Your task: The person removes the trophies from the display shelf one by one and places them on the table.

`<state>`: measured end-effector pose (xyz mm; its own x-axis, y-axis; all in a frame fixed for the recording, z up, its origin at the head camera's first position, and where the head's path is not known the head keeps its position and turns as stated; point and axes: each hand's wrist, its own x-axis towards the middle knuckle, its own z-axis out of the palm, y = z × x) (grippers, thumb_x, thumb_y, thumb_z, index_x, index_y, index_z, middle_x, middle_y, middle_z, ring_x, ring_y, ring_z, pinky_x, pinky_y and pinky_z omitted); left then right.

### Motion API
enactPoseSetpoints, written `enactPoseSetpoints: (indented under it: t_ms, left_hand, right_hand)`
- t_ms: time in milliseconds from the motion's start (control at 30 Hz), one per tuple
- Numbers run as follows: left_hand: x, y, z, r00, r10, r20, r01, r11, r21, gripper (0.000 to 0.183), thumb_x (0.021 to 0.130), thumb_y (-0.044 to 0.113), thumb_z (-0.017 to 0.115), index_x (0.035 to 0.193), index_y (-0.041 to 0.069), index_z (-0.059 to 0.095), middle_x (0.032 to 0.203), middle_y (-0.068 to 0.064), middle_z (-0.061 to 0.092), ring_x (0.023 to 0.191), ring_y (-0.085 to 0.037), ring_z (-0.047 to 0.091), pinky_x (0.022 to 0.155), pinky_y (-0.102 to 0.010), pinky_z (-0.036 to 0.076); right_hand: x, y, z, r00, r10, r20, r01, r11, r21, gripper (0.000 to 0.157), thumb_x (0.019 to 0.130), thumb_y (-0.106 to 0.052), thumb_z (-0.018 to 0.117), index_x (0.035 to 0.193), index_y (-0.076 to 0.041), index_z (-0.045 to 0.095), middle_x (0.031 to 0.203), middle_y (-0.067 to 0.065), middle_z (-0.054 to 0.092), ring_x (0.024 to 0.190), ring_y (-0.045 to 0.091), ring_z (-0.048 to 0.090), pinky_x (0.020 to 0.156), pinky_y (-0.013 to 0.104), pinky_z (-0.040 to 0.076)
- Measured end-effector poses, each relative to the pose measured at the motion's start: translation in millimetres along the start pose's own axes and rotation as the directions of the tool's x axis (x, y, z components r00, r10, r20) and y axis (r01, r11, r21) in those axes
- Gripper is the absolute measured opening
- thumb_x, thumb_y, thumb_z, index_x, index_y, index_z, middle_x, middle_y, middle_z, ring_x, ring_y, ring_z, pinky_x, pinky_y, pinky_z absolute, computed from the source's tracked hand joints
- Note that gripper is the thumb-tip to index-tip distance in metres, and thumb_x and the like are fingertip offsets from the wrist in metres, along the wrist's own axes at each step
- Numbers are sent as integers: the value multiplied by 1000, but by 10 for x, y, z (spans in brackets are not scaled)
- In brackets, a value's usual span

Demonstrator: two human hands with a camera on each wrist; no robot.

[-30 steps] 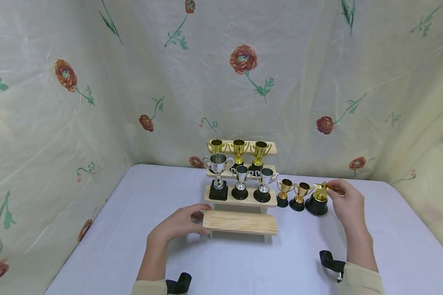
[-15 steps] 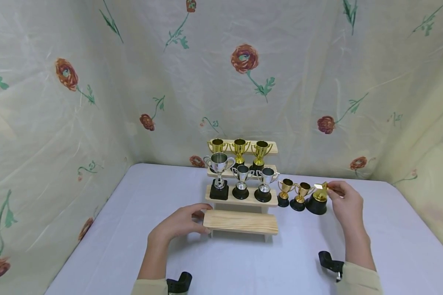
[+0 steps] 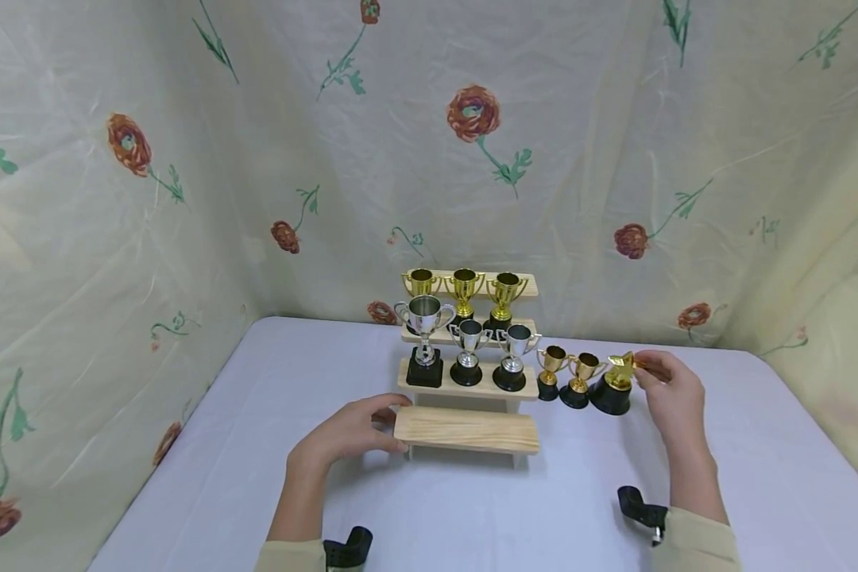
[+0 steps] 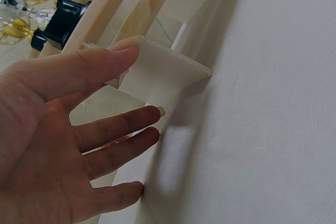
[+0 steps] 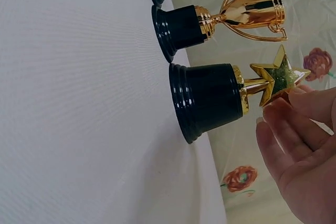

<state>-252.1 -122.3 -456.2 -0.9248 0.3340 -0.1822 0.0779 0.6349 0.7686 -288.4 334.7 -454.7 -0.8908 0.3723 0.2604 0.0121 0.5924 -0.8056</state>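
A gold star trophy (image 3: 611,388) (image 5: 210,98) on a black base stands on the table, right of the wooden tiered stand (image 3: 465,430). My right hand (image 3: 641,368) (image 5: 294,100) pinches a tip of its star from the right. Two small gold cups (image 3: 565,373) (image 5: 247,11) stand just left of it. My left hand (image 3: 384,425) (image 4: 139,82) rests against the left end of the stand's lowest step (image 4: 168,74), thumb on top and fingers straight beside its leg. Three silver cups (image 3: 466,345) fill the middle step and three gold cups (image 3: 461,290) the top one.
The white tablecloth (image 3: 472,508) stretches bare in front of the stand and to both sides. A floral curtain (image 3: 472,159) closes in the back and both sides. The right table edge lies near my right hand's side.
The star trophy has edged slightly left toward the small gold cups under my right hand. My left hand has stayed at the step's end.
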Motion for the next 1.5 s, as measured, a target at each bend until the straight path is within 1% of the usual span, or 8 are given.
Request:
enactPoseSetpoints:
  t_ms: [133,267,333,667,833,933,1067,1500]
  left_hand:
    - [-6,-3,-10,1000,23,3,-23,1000,3,61,73,30,86,128,34,61,120,-1,68,111,-18,60,94,-49,47]
    - [-9,-3,-17,1000,26,4,-26,1000,3,61,73,30,86,128,35,61,120,-1,68,111,-18,61,94,-49,47]
    - [-8,-5,-14,1000,22,5,-22,1000,2,61,72,30,86,128,35,61,121,-1,68,112,-19,60,95,-50,46]
    - [-6,-8,4,1000,5,6,-5,1000,-7,60,72,30,86,127,35,62,122,-1,68,113,-20,61,97,-53,45]
    - [-30,24,-5,1000,3,4,-3,1000,-6,60,72,29,86,127,35,62,120,-1,68,112,-19,61,96,-53,45]
    - [-35,25,-9,1000,3,3,-3,1000,-6,60,73,28,86,127,35,62,120,-1,68,112,-19,61,97,-53,45]
    - [-33,17,-6,1000,6,1,-6,1000,-10,59,73,28,86,127,34,62,120,0,68,113,-20,61,97,-53,45]
    - [-30,31,-5,1000,1,-4,-1,1000,-8,59,73,29,86,127,35,62,122,-1,67,114,-20,60,96,-52,46]
  right_hand:
    - [-19,-52,-56,998,0,-69,0,1000,2,28,93,-6,64,120,-7,68,102,-7,70,84,-18,51,73,8,40]
    - [-17,-103,-113,994,5,-109,-4,1000,16,28,92,-8,64,120,-9,69,94,-25,62,85,-18,49,71,6,40]
    - [-13,-126,-133,993,10,-116,-9,1000,13,28,93,-9,64,121,-8,68,95,-23,63,87,-17,49,72,5,41]
    - [-40,-272,-192,992,29,-123,-34,999,-38,29,96,-14,62,124,-11,67,121,9,66,90,-13,49,79,9,43]
    - [-99,-374,-264,999,14,-43,-16,999,-43,34,99,-24,60,132,-15,62,126,6,64,98,-10,50,80,11,43]
    - [-140,-428,-300,999,-44,-4,44,999,-30,36,99,-26,60,133,-14,61,123,4,64,97,-13,50,79,8,42]
    - [-173,-487,-319,993,-116,17,116,993,-8,37,99,-26,61,133,-12,60,118,2,65,95,-15,51,80,6,42]
    - [-214,-595,-296,972,-217,89,214,976,40,38,97,-24,64,132,-9,60,107,-5,67,91,-14,56,79,3,42]
